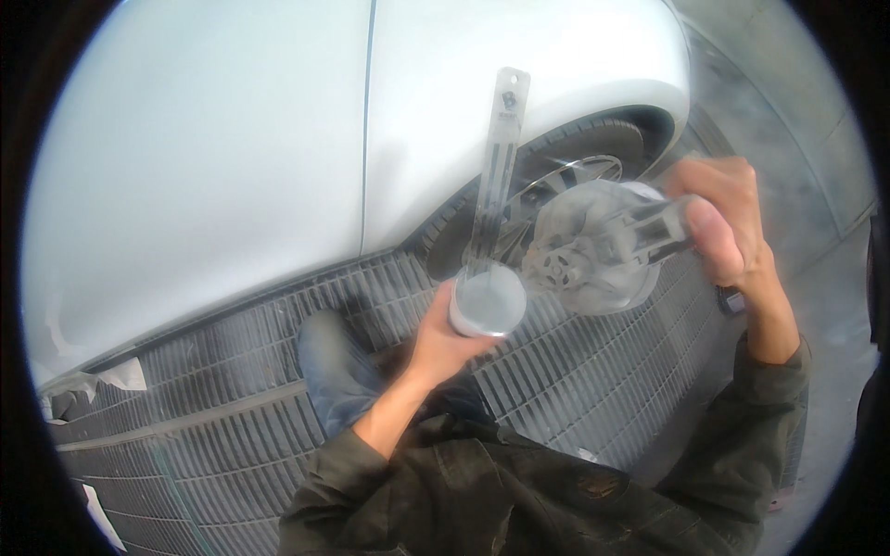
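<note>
My left hand (443,341) grips a small round cup (488,301) filled with pale grey paint. A long flat clear stirring stick (499,157) stands upright in the cup and rises in front of the car. My right hand (725,227) holds a translucent grey lid with a moulded fitting (593,248) just to the right of the cup, tilted on its side. The lid's edge sits close beside the cup's rim; whether they touch is unclear.
A white car body (232,157) fills the upper left, with its wheel and tyre (593,153) behind the stick. Metal floor grating (232,389) runs below the car. My knee in blue jeans (334,371) rests on it. Masking paper (111,375) lies at left.
</note>
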Demonstrator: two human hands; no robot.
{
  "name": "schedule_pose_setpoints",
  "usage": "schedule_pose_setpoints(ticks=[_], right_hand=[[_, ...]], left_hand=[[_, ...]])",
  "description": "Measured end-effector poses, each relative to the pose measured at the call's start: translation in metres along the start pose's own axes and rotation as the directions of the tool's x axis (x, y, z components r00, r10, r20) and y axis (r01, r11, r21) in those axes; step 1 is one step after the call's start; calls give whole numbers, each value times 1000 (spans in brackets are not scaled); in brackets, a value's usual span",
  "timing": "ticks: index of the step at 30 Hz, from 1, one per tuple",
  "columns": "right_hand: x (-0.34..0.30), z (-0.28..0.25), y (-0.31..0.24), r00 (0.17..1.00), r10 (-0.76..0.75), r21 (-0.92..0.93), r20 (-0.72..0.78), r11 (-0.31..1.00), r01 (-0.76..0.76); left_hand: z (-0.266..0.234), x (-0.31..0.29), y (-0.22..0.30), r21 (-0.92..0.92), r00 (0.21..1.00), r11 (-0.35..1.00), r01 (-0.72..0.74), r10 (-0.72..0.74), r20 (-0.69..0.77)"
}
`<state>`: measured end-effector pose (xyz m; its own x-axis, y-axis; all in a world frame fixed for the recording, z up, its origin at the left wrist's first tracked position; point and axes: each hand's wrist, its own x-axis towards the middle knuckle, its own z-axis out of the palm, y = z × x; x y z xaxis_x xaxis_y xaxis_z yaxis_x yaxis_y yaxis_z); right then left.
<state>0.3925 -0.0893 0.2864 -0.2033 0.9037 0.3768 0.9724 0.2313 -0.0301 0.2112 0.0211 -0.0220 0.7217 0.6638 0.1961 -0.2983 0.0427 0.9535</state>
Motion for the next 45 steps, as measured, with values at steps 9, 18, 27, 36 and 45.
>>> schedule_pose_setpoints(ticks=[9, 18, 27, 36, 45], right_hand=[[3, 2, 5, 998, -42, -35, -38, 999, 41], [6, 2, 2, 999, 7, -1, -37, 1000, -8], [7, 3, 4, 1000, -16, 1, -19, 1000, 16], [6, 5, 5, 1000, -7, 24, -23, 1000, 8], [7, 8, 11, 1000, -10, 37, -16, 999, 10]], left_hand=[[1, 2, -8, -45, 1000, 999, 6, -6, -9], [0, 0, -7, -61, 999, 998, -10, 7, -40], [-1, 1, -10, -60, 999, 998, -11, 9, -33], [1, 0, -10, -73, 999, 997, 11, -14, -39], [0, 2, -9, -35, 999, 999, -6, 4, -45]])
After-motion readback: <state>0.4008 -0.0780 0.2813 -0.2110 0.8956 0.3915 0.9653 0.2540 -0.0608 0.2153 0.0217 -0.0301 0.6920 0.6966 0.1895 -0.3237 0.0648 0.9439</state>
